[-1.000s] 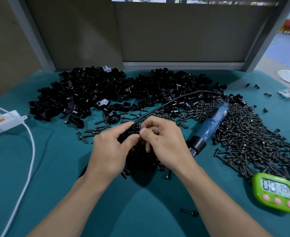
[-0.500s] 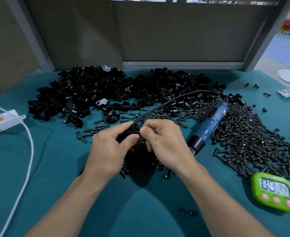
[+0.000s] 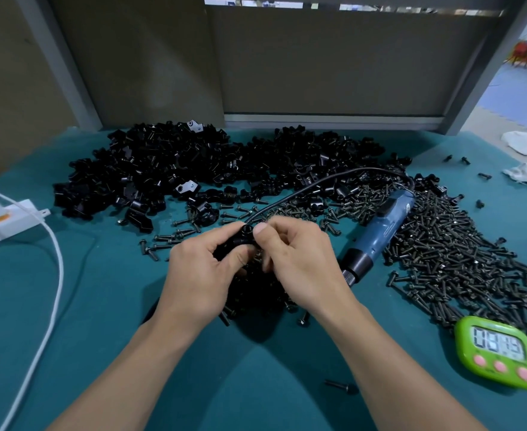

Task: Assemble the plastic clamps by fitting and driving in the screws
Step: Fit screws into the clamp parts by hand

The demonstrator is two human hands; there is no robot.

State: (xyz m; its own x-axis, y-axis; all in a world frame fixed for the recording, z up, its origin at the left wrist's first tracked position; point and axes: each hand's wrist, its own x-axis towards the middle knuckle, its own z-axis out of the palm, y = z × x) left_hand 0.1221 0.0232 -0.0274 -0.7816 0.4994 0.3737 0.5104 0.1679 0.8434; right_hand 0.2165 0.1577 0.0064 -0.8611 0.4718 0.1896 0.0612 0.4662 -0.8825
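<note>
- My left grip [image 3: 200,275] is curled round a black plastic clamp [image 3: 239,241], thumb on its near side and forefinger over the top, holding it above the middle of the table [image 3: 100,337]
- My right grip [image 3: 302,259] meets it from the other side: fingers folded in, thumb tip pressed against the clamp's upper end, pinching it there
- I cannot tell whether a screw sits under that thumb; my fingers hide the spot
- Directly beneath both grips lies a small dark heap [image 3: 256,297] of black parts with screws mixed in
- A broad pile of black clamp parts [image 3: 169,169] stretches along the far edge of the table, from the far left toward the far right corner
- The heap of dark screws [image 3: 458,250] spreads over the right side of the table
- The blue electric screwdriver [image 3: 383,231] lies on its side at the left margin of that screw heap, black nose pointing toward the near edge, just beside my right grip but not touching it
- Its black cord [image 3: 318,181] arcs over the clamp pile and runs down behind my grips
- Loose screws [image 3: 175,237] are scattered between the clamp pile and my left grip
- One stray screw [image 3: 340,385] lies alone near the near edge
- A green timer [image 3: 498,353] with pink buttons sits by the right edge, touching the screw heap's near end
- A white power strip [image 3: 4,219] rests at the left edge, its white cable [image 3: 54,269] curving toward the near left corner
</note>
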